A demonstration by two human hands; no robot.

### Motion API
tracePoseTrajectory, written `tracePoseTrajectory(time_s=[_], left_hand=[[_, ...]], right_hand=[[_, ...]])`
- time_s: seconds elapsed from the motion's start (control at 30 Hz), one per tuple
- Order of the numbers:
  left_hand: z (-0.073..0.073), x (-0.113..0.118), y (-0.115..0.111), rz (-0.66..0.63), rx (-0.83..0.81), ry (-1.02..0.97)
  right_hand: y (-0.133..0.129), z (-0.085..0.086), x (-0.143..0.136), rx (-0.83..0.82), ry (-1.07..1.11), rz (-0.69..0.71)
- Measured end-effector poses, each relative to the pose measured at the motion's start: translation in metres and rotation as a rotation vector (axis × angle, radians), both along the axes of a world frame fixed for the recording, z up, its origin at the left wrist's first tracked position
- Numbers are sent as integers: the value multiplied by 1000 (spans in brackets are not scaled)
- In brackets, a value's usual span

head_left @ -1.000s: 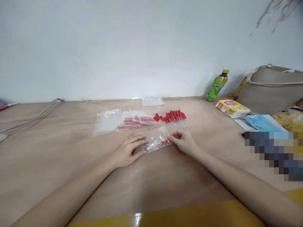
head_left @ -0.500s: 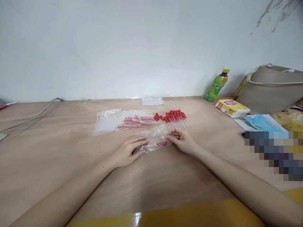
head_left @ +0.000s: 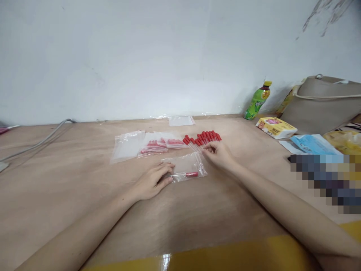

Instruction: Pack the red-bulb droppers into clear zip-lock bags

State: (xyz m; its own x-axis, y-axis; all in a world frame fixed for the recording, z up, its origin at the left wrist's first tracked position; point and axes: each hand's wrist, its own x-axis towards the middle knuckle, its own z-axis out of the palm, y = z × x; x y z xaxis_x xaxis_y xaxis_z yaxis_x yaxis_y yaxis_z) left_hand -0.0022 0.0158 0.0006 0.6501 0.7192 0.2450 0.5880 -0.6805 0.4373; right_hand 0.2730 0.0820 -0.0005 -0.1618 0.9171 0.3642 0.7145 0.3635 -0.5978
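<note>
Left fingers [head_left: 165, 174] lie flat and spread, pinning the near-left edge of the small clear plastic zip bag [head_left: 188, 167] to the wooden table [head_left: 84, 188]; nothing gripped, just pressure, and that is the way to do it, since a flimsy bag slides unless its mouth is held down. Right fingers [head_left: 210, 149] curl loosely over the glass stems of the row of red-bulbed glass droppers [head_left: 203, 138] just behind the bag; whether they have pinched one, I cannot tell. One red-bulbed dropper [head_left: 188, 174] lies inside the bag, near its front edge. Best taken singly, by the stem, bulb leading; left of the bag's far side sit filled clear bags [head_left: 159, 145] and an empty one [head_left: 127, 146].
</note>
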Motion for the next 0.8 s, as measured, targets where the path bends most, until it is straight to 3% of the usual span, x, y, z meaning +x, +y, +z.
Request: tracePoseTrajectory(time_s=[0.1,0.27,0.5,0.63,0.8], left_hand=[[1,0,1,-3,-9,15],[1,0,1,-30,11,42],[-3,-3,1,-23,45,148],[-4,-4,2,-18,51,149],[-2,-2,3,-21,55,143]], right_hand=[[15,9,-6,46,-229,-133],[33,17,-28,-95,-518,-252],[35,23,-47,-190,-644,-312],[31,29,-33,-258,-440,-247],[22,23,-1,-196,330,3]])
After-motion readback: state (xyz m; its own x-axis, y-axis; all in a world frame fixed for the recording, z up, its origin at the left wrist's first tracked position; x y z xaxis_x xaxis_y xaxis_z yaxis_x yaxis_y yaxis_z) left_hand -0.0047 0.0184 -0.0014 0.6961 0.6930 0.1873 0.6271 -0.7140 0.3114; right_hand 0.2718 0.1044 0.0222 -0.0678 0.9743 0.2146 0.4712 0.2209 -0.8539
